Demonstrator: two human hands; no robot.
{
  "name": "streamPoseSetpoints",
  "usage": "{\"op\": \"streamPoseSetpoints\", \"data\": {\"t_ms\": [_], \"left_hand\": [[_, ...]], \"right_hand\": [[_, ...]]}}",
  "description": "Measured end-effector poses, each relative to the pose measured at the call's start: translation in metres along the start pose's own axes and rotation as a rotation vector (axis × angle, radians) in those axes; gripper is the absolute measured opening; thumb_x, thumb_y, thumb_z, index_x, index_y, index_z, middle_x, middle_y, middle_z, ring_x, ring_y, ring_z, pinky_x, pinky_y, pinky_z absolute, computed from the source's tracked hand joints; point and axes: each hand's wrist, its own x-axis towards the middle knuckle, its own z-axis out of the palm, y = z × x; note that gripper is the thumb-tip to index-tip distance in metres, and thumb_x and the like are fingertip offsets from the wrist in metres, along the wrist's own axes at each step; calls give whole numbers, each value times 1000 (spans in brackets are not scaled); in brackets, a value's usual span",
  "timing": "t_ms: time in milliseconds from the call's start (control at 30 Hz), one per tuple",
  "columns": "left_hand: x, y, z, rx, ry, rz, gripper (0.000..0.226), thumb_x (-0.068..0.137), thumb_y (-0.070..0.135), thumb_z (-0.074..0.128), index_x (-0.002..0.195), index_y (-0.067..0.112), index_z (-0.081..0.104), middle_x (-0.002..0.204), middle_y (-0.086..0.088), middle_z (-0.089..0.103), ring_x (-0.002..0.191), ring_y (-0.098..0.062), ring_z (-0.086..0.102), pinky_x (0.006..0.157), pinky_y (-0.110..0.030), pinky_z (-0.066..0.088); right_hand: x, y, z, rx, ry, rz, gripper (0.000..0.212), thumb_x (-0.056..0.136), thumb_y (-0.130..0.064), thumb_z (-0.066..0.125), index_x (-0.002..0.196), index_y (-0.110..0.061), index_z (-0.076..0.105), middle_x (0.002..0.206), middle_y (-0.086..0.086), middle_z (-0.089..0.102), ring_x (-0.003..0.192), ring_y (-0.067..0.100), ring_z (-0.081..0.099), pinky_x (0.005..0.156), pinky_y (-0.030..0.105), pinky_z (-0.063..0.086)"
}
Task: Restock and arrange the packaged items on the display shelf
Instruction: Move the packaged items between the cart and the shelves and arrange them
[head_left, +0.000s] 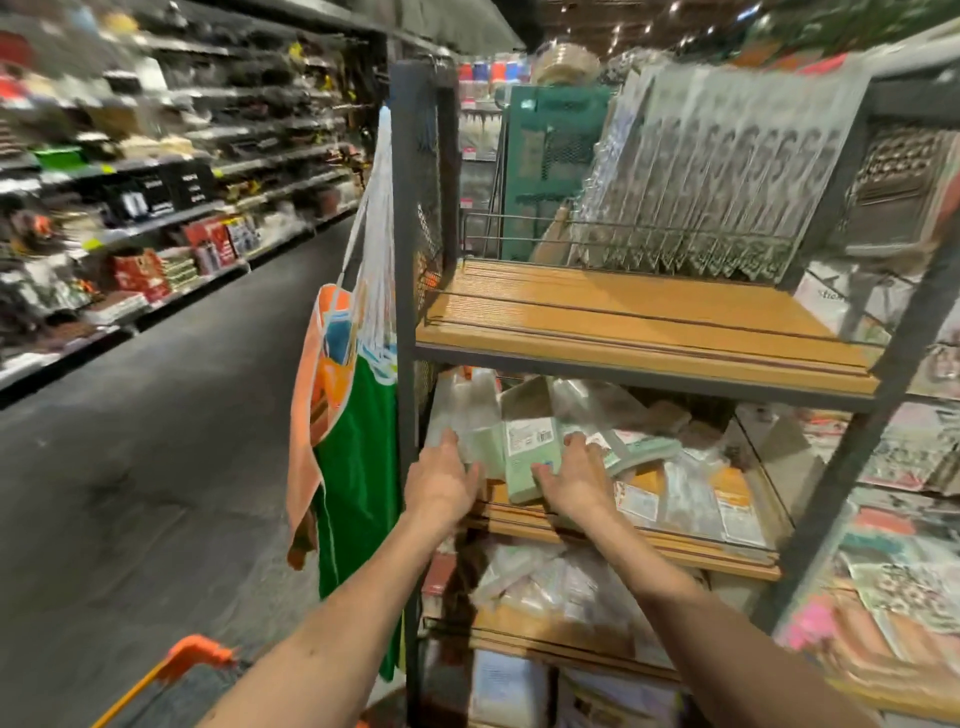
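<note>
The left hand (441, 480) lies with fairly straight fingers flat against a bundle of clear film packets (462, 415). The right hand (574, 475) is spread loosely, thumb touching a pale green pack (530, 452); neither hand is closed round anything. The green pack is a slim, matte slab with a white label. It stands tilted between the two hands at the front left of the middle shelf (675, 558), a slatted wooden board in a dark metal frame. To its right lie flat, glossy packets (691, 493), overlapping up to the board's lip. On the top shelf (623, 312), the front slats lie open, and wrapped packs (717, 182) lean behind a wire rail (519, 218). An orange-and-green apron (353, 441) hangs beside the left post, next to the wide, dark aisle floor (156, 467).
</note>
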Motion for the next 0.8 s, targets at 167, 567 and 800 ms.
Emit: {"op": "streamPoseSetpoints", "data": {"t_ms": [167,567,800], "left_hand": [[13,3,16,64,-1,-15,48,89,41,61,125,17,43,114,-12,62,104,-35,61,82,-39,48],[14,0,7,179,270,285,29,94,31,54,117,14,46,97,-11,61,82,-34,64,67,-38,46],[-9,4,-32,216,366,430,31,94,30,53,120,13,49,91,-8,59,71,-25,61,59,-29,46]], "right_hand": [[13,-4,12,2,10,36,58,83,-30,69,127,-11,36,132,19,39,119,39,45,97,48,44],[19,0,13,132,61,-99,32,94,-39,50,113,-18,35,112,7,63,93,30,64,74,41,54],[-1,2,-3,240,136,-100,34,97,-34,47,122,-16,32,114,8,60,90,25,62,75,43,57]]}}
